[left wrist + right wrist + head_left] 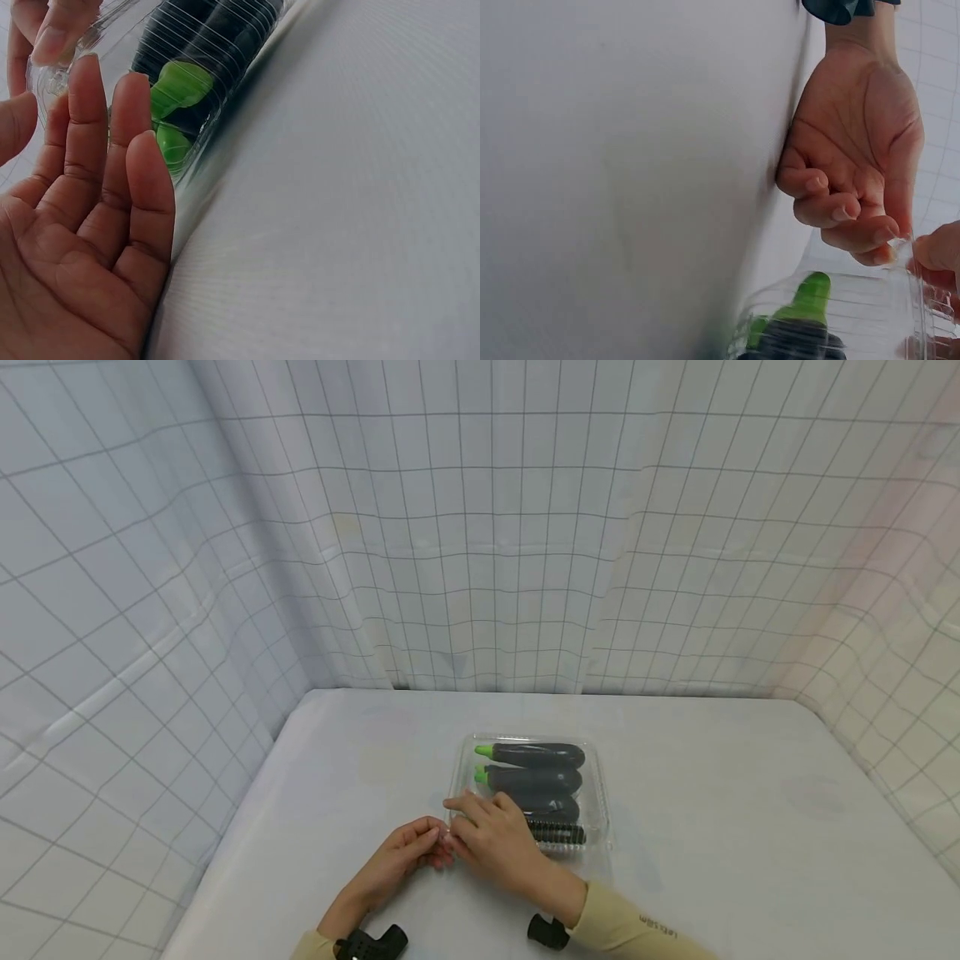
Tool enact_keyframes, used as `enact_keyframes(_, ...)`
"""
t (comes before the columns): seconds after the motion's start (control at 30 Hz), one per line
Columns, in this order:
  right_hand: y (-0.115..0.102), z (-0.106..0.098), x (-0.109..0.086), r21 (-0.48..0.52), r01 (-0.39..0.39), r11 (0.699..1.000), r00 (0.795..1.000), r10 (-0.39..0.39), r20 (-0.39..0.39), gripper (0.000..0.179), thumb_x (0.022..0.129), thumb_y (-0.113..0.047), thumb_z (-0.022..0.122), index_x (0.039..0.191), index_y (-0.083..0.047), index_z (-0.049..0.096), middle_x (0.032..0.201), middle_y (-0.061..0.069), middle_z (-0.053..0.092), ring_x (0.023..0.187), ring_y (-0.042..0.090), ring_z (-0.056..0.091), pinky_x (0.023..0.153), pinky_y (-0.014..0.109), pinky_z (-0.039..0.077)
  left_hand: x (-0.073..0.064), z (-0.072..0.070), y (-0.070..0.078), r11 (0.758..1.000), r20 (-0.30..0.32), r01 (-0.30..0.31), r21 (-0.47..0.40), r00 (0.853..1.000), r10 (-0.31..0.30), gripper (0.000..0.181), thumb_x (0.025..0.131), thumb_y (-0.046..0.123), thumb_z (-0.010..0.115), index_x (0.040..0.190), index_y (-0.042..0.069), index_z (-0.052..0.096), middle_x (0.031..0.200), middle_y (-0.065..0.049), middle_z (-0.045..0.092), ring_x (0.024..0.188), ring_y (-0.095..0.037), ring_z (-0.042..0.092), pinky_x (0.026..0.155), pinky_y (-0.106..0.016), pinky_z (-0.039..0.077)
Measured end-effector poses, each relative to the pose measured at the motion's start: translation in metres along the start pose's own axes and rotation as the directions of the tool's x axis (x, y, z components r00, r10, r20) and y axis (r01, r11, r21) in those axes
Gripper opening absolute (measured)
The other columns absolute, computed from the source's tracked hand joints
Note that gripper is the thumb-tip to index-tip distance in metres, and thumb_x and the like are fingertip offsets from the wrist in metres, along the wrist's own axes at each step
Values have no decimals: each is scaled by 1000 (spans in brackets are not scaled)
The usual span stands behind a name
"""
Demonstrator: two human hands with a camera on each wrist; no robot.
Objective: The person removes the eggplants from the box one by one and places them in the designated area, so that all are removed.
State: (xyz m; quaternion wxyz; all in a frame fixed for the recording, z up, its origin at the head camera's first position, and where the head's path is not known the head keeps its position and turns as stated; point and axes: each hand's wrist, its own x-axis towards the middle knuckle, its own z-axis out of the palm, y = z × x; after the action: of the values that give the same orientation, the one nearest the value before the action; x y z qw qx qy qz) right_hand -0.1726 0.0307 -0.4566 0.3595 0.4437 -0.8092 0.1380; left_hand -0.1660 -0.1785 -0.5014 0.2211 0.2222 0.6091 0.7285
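Note:
A clear plastic box (596, 806) with ridged walls stands on the white table. Inside lie several dark eggplants (536, 779) side by side, their green stem ends to the left. My left hand (412, 853) is at the box's near left corner, its thumb and forefinger pinching the rim (911, 259). The other fingers of that hand curl loosely below. Over the same corner reaches my right hand (495, 842), which pinches the rim beside the left fingertips and partly covers the nearest eggplants. In the left wrist view, green stems (180, 86) show through the wall close to the left fingers.
The white-covered table (720, 802) extends around the box. White grid-patterned curtains (525, 527) hang behind it and at both sides. Black wrist straps with cameras (372, 942) sit on both forearms near the table's front.

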Motion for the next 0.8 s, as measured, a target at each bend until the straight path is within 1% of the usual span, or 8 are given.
enact_keyframes(0.1,-2,3,-2,-24,8,1000,999,-9,-44,14,79,-21,74,75,-16,62,108,-2,65,103,20,63,66,27,40,0,0,-2,1000,-3,-16,7,1000,16,20,104,13,38,113,2,53,103,-6,63,91,-16,61,78,-29,50)
enact_keyframes(0.2,-3,5,-4,-35,13,999,998,-15,-67,14,79,-21,73,75,-15,61,107,-2,65,103,20,63,67,26,40,0,0,-4,999,-6,-30,25,1000,30,19,104,11,39,113,3,53,102,-5,63,90,-15,60,77,-28,50)
enact_keyframes(0.33,-3,8,-7,-39,12,999,997,-15,-81,14,85,-22,68,76,-15,61,107,-1,65,102,21,64,69,26,40,0,0,-7,998,-12,-43,42,999,43,16,103,9,41,113,2,52,101,-4,63,88,-14,60,76,-28,50)
enact_keyframes(0.47,-4,10,-7,-56,15,998,995,-20,-102,18,92,-23,59,76,-15,61,106,-1,65,99,20,65,69,27,41,1,0,-8,998,-23,-50,49,998,51,14,102,7,43,111,1,51,101,-5,63,87,-14,60,75,-27,50)
enact_keyframes(0.53,-4,10,-7,-59,15,998,993,-22,-112,20,93,-23,57,76,-15,62,105,0,65,97,20,65,68,27,41,2,0,-9,997,-32,-50,53,998,52,13,101,7,44,111,1,51,100,-5,63,87,-14,60,75,-26,50)
enact_keyframes(0.63,-4,9,-5,-49,10,999,992,-16,-127,17,91,-22,60,76,-14,62,105,-1,65,94,18,66,67,26,40,2,1,-9,997,-48,-43,59,998,46,12,100,5,47,110,0,52,99,-9,62,86,-14,61,74,-26,51)
enact_keyframes(0.73,-4,8,-3,-14,-19,1000,990,17,-143,10,86,-20,67,78,-15,63,106,-2,65,84,12,66,65,25,40,2,1,-9,997,-67,-37,66,997,42,13,99,5,49,109,-1,53,97,-12,61,85,-14,61,74,-26,51)
enact_keyframes(0.8,-4,8,-2,10,-35,999,988,37,-150,10,82,-19,71,78,-15,63,106,-3,65,80,9,65,64,25,39,2,1,-9,997,-75,-36,67,996,41,13,99,5,50,109,-2,53,97,-13,61,84,-14,61,73,-26,51)
